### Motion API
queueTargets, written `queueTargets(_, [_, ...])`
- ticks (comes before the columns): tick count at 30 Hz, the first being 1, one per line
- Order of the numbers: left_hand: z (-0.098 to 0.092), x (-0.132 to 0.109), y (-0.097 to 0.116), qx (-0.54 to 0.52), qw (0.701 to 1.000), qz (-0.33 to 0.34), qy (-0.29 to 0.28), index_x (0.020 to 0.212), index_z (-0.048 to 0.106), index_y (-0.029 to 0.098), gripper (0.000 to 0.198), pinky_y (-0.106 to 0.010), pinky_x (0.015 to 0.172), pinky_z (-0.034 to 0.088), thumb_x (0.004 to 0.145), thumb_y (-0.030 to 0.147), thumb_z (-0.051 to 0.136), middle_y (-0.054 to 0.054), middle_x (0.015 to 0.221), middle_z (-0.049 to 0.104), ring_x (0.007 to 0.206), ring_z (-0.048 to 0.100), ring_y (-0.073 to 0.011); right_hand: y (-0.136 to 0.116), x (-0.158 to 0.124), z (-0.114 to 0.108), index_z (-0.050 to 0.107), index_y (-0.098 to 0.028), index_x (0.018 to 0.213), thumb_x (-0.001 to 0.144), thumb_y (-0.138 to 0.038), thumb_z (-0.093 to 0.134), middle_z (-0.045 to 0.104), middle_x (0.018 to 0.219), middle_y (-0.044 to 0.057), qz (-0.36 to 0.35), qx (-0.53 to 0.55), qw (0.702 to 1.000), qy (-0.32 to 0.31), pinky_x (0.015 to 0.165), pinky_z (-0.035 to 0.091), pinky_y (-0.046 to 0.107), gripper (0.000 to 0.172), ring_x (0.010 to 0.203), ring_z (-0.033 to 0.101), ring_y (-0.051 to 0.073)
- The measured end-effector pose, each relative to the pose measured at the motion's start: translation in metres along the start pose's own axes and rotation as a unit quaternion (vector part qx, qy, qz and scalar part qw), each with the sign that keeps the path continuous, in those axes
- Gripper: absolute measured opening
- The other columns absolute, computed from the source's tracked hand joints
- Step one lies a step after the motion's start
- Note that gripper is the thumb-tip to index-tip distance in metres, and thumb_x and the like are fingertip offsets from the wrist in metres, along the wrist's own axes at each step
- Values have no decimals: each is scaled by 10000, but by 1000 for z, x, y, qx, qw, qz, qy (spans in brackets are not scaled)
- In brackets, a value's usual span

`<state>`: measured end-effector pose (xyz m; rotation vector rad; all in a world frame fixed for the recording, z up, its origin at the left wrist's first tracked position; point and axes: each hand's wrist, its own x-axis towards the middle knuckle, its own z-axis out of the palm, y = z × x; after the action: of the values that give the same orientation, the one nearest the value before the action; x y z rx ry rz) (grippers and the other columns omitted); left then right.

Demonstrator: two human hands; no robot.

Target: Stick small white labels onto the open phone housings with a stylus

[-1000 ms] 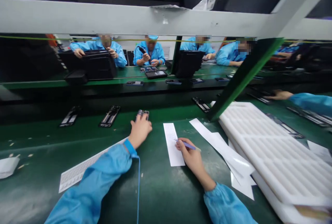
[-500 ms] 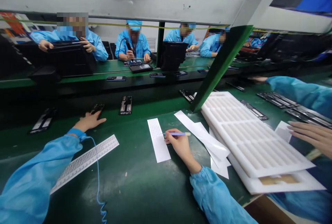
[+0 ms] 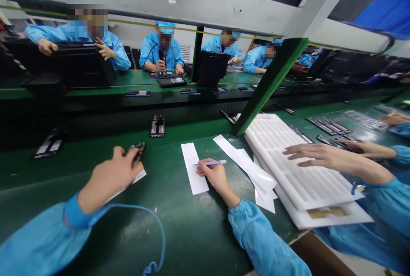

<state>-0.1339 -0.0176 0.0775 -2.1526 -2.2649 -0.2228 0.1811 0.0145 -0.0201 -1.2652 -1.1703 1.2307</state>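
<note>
My left hand is closed on a dark phone frame, raised over the strip of printed labels, which the hand mostly hides. In my right hand is a slim lilac pen-like tool, pinched between thumb and fingers. Its thin tip is at the white sticker sheet, near the rows of small marks. A wristband with a blue coiled cord is on my left wrist.
Crumpled white backing papers lie right of the sheet, beside stacked white foam trays. A co-worker's hand hovers over the trays. Other phone frames lie toward the conveyor. A green post rises behind the trays.
My left hand has picked up the phone frame from the far side and brought it nearer and rightward. My right hand stays at the sheet. The co-worker's hand now reaches over the trays.
</note>
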Motion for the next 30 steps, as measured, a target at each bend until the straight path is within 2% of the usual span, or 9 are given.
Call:
queueTargets(2, [10, -37, 33, 85, 996, 15, -18, 1298, 564, 269, 466, -410, 549, 493, 910, 476, 412, -172, 1220, 495, 604, 621, -240, 0, -1, 0, 690, -136, 832, 767, -463, 748, 732, 676, 63, 2, -6, 1000, 3, 530, 592, 260, 338, 587, 718, 191])
queueTargets(4, [20, -60, 62, 155, 987, 33, -5, 1288, 572, 250, 426, -372, 520, 482, 932, 392, 385, -186, 1287, 474, 708, 639, -289, 0, -1, -1, 694, -140, 827, 759, -480, 752, 733, 681, 61, -1, -12, 1000, 2, 527, 590, 254, 352, 590, 718, 189])
queueTargets(8, [32, -66, 92, 150, 986, 76, -19, 1308, 565, 187, 457, -358, 481, 468, 917, 405, 473, -213, 1207, 542, 691, 635, -306, -3, -3, -1, 699, -141, 830, 749, -509, 756, 735, 692, 63, -8, -20, 1000, 1, 525, 585, 248, 381, 593, 716, 186])
queueTargets(10, [33, -60, 97, 126, 988, 84, -30, 1322, 560, 172, 514, -360, 478, 467, 898, 463, 535, -214, 1145, 579, 680, 633, -308, -4, -3, 0, 699, -140, 833, 743, -517, 759, 735, 693, 65, -5, -22, 1000, 4, 521, 584, 251, 392, 591, 715, 189])
queueTargets(12, [34, -50, 103, 94, 990, 108, -13, 1295, 581, 173, 500, -368, 523, 488, 901, 479, 550, -200, 1110, 607, 784, 641, -335, -4, -4, 1, 698, -141, 829, 737, -523, 763, 732, 686, 63, -5, -21, 1000, 6, 512, 579, 251, 398, 583, 710, 189])
queueTargets(15, [44, -32, 113, 17, 973, 229, 39, 1231, 616, 209, 357, -451, 814, 509, 935, 391, 534, -151, 1208, 607, 1090, 580, -345, -5, -4, 1, 699, -148, 817, 721, -540, 769, 731, 685, 63, -5, -22, 1000, 8, 512, 579, 262, 409, 580, 705, 194])
queueTargets(18, [65, -17, 121, -44, 941, 332, 54, 1289, 579, 258, 365, -503, 1086, 327, 945, 372, 535, -88, 1366, 546, 1292, 456, -304, -5, -4, 1, 702, -156, 816, 715, -562, 768, 736, 687, 71, -1, -29, 1000, 7, 529, 586, 287, 423, 594, 709, 211])
queueTargets(23, [90, -11, 120, -81, 940, 331, 22, 1340, 544, 268, 405, -485, 1099, 324, 957, 398, 522, -60, 1382, 547, 1291, 470, -275, -4, -4, 0, 712, -161, 844, 747, -532, 752, 747, 723, 69, 3, -35, 999, -7, 568, 578, 277, 385, 632, 710, 202])
queueTargets(30, [90, -10, 119, -93, 937, 337, 19, 1344, 542, 282, 413, -498, 1096, 330, 943, 380, 544, -63, 1382, 546, 1302, 462, -283, -9, -4, 1, 728, -165, 844, 767, -492, 728, 736, 685, 58, 1, -53, 999, -8, 573, 574, 277, 336, 616, 704, 196])
